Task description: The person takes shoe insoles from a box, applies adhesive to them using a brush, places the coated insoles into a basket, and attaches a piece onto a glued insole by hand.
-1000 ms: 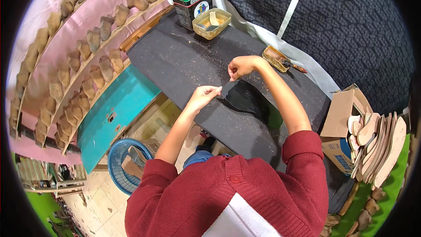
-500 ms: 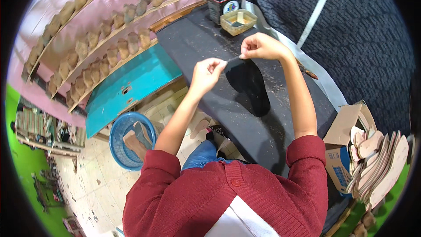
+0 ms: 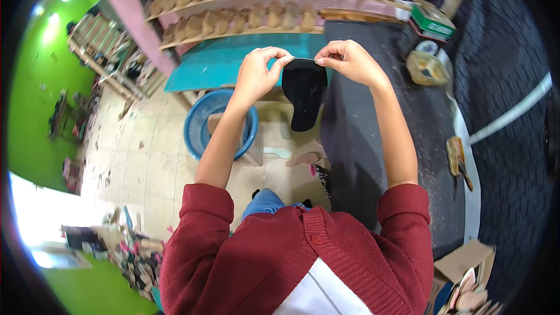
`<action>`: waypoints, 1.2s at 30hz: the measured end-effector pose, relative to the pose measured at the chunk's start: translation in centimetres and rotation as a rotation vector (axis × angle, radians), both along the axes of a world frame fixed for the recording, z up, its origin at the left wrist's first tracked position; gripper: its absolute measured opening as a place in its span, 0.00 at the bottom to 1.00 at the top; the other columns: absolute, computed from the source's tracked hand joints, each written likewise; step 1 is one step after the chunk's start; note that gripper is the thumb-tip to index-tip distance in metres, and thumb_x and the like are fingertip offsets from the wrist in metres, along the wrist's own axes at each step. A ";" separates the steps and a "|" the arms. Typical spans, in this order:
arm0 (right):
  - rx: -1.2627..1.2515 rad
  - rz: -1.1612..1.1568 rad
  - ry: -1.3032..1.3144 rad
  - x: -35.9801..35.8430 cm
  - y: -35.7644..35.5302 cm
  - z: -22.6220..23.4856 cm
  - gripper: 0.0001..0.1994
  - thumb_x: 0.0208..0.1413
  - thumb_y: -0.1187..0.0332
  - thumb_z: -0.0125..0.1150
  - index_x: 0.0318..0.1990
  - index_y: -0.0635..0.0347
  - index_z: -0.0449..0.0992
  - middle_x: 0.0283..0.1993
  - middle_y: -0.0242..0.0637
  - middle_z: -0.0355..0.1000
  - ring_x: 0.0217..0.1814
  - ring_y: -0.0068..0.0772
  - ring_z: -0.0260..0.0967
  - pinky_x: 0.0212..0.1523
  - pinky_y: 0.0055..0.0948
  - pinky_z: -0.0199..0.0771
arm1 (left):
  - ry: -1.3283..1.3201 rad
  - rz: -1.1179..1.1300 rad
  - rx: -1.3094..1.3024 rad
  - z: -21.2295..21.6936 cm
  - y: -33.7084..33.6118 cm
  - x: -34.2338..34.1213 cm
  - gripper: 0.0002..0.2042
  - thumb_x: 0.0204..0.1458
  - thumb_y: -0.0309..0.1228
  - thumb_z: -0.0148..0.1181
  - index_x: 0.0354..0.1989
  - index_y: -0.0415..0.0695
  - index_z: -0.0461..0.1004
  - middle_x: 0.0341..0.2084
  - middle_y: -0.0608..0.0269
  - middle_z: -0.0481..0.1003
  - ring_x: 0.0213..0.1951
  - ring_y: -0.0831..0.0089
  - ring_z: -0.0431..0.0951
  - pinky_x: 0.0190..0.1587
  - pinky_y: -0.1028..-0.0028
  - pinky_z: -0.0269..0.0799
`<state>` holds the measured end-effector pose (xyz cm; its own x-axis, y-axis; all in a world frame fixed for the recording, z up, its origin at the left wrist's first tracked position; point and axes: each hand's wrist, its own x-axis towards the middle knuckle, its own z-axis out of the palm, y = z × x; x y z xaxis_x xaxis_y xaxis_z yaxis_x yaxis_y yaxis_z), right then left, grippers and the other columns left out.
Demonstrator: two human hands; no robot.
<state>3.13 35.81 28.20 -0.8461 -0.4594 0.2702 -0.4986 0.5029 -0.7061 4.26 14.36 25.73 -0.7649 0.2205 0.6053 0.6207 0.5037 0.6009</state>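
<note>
Left hand (image 3: 256, 76) and right hand (image 3: 347, 61) pinch the black sole-shaped piece (image 3: 303, 90) by its top edge, letting it hang toward 6 o'clock, beside the dark surface (image 3: 373, 140).

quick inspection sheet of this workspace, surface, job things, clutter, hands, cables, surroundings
surface: dark worktable on the person's right, dusty and speckled with scraps
job's things: black sole-shaped piece held up by its top edge, hanging free above the floor
clutter: small tray, green box, brush-like tool on the table; cardboard box of sole pieces at lower right
grippers: left hand and right hand each pinch the top edge
cables: nothing seen
surroundings: blue basin on the tiled floor, shelves of shoe lasts, teal board, green wall
</note>
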 end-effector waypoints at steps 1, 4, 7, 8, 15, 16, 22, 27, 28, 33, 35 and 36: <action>-0.020 0.043 -0.015 -1.0 -1.6 -1.0 0.08 0.45 0.68 0.57 0.30 0.64 0.75 0.26 0.38 0.71 0.26 0.23 0.66 0.31 0.24 0.65 | -0.009 0.044 -0.005 -0.9 -1.6 -0.3 0.07 0.44 0.32 0.55 0.25 0.40 0.74 0.23 0.60 0.74 0.25 0.67 0.70 0.29 0.74 0.64; -0.014 0.180 -0.046 -3.1 -7.1 -3.4 0.09 0.47 0.69 0.57 0.32 0.66 0.74 0.25 0.31 0.69 0.26 0.17 0.61 0.28 0.20 0.63 | -0.121 0.124 0.070 -3.9 -6.9 -0.6 0.08 0.44 0.32 0.55 0.26 0.40 0.74 0.22 0.58 0.74 0.22 0.67 0.70 0.27 0.73 0.65; -0.034 0.163 -0.141 -5.7 -12.0 -8.2 0.09 0.45 0.67 0.57 0.31 0.63 0.75 0.25 0.38 0.71 0.24 0.24 0.62 0.30 0.25 0.64 | -0.242 0.211 -0.027 -5.8 -11.2 -0.5 0.07 0.45 0.29 0.55 0.28 0.37 0.73 0.22 0.62 0.74 0.24 0.81 0.70 0.27 0.79 0.65; -0.096 0.197 -0.136 -6.0 -14.2 -9.6 0.09 0.44 0.67 0.57 0.31 0.62 0.75 0.24 0.37 0.71 0.24 0.24 0.62 0.28 0.24 0.63 | -0.248 0.241 -0.025 -6.8 -13.0 -0.6 0.07 0.45 0.29 0.55 0.28 0.37 0.73 0.22 0.62 0.74 0.24 0.81 0.70 0.27 0.79 0.65; -0.280 0.111 -0.266 -8.2 -25.7 -18.7 0.09 0.42 0.65 0.60 0.26 0.63 0.75 0.20 0.32 0.69 0.21 0.19 0.59 0.24 0.22 0.60 | -0.352 0.353 0.030 -15.7 -25.4 -2.5 0.08 0.44 0.34 0.55 0.26 0.42 0.74 0.20 0.58 0.73 0.22 0.63 0.73 0.26 0.72 0.66; -0.355 0.080 -0.269 -8.3 -26.9 -20.0 0.10 0.41 0.65 0.62 0.25 0.63 0.75 0.19 0.31 0.68 0.21 0.18 0.58 0.23 0.21 0.59 | -0.364 0.357 0.033 -17.1 -27.2 -2.9 0.08 0.44 0.34 0.55 0.26 0.42 0.74 0.20 0.58 0.73 0.22 0.63 0.73 0.26 0.72 0.66; -0.399 -0.121 -0.436 -8.5 -30.3 -28.6 0.14 0.44 0.61 0.61 0.19 0.61 0.68 0.17 0.25 0.61 0.20 0.14 0.55 0.22 0.18 0.56 | -0.574 0.427 -0.064 -26.2 -34.1 -6.3 0.08 0.43 0.34 0.55 0.27 0.43 0.73 0.23 0.55 0.73 0.29 0.58 0.73 0.31 0.67 0.67; -0.398 -0.214 -0.609 -7.5 -31.1 -35.0 0.11 0.50 0.64 0.53 0.26 0.64 0.71 0.22 0.28 0.66 0.24 0.17 0.59 0.26 0.18 0.60 | -0.663 0.383 -0.076 -33.1 -36.5 -9.3 0.07 0.44 0.34 0.53 0.28 0.46 0.74 0.25 0.55 0.73 0.30 0.58 0.73 0.32 0.66 0.67; -0.407 -0.210 -0.624 -7.3 -31.4 -35.8 0.11 0.51 0.64 0.51 0.28 0.65 0.72 0.24 0.30 0.67 0.26 0.18 0.61 0.29 0.19 0.62 | -0.712 0.410 -0.118 -34.0 -36.8 -9.9 0.07 0.44 0.34 0.53 0.28 0.46 0.74 0.25 0.56 0.73 0.31 0.58 0.73 0.33 0.66 0.68; -0.304 -0.276 -0.710 -5.3 -30.9 -38.5 0.12 0.53 0.64 0.48 0.32 0.65 0.72 0.31 0.36 0.71 0.33 0.24 0.67 0.36 0.20 0.64 | -0.893 0.454 -0.183 -37.6 -37.0 -12.0 0.07 0.45 0.35 0.52 0.30 0.49 0.74 0.27 0.57 0.74 0.32 0.59 0.73 0.33 0.66 0.68; -0.274 -0.340 -0.753 -4.7 -30.5 -38.8 0.12 0.53 0.65 0.48 0.34 0.66 0.71 0.33 0.37 0.72 0.35 0.25 0.68 0.38 0.21 0.64 | -0.942 0.451 -0.160 -38.2 -36.6 -13.0 0.07 0.45 0.36 0.52 0.31 0.51 0.74 0.27 0.58 0.74 0.33 0.60 0.74 0.34 0.66 0.68; -0.273 -0.352 -0.758 -4.5 -30.4 -38.9 0.12 0.53 0.65 0.48 0.34 0.66 0.71 0.33 0.37 0.72 0.35 0.25 0.68 0.38 0.21 0.64 | -0.949 0.439 -0.162 -38.4 -36.5 -13.3 0.07 0.45 0.36 0.52 0.31 0.51 0.74 0.27 0.58 0.74 0.33 0.60 0.74 0.34 0.66 0.68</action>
<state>-1.39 5.42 -10.69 -0.9227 -0.1390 -0.3596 0.3058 0.3043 -0.9022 -9.06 -22.11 -12.72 -0.9413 -0.1652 -0.2945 -0.3240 0.6878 0.6496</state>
